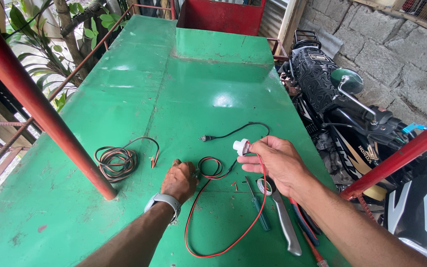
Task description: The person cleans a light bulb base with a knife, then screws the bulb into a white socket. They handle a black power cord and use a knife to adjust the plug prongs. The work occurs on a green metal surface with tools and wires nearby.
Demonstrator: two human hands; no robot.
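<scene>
Socket [240, 146] pinched in right hand [277, 163]; left hand [179, 180] presses red wire [208, 168].

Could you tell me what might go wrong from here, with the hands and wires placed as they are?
The long red wire loops loosely between the right hand, holding the small white round socket, and the left hand; a pull could snag it. It might also drag the green-handled screwdriver or small tape roll beside it.
</scene>
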